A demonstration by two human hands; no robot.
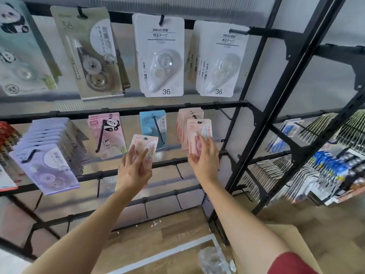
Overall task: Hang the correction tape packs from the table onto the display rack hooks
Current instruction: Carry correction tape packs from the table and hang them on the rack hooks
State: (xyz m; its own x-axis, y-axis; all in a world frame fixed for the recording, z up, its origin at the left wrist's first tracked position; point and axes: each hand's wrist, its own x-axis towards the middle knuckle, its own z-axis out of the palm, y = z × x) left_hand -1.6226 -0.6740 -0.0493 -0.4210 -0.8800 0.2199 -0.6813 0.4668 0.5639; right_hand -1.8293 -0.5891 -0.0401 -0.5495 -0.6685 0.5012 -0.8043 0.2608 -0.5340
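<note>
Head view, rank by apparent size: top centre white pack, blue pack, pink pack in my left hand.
Largest: white pack.
Then blue pack and pink pack in the left hand: roughly alike; the hand hides part of the pink one, so unranked.

The lower half of the left pink pack (145, 143) is covered by the left grip (134, 171), and that of the right pink pack (198, 128) by the right grip (203, 159). The panda pack (17, 46) at the far left is cut off by the edge. The side-rack packs (324, 171) at the right are blurred.
</note>
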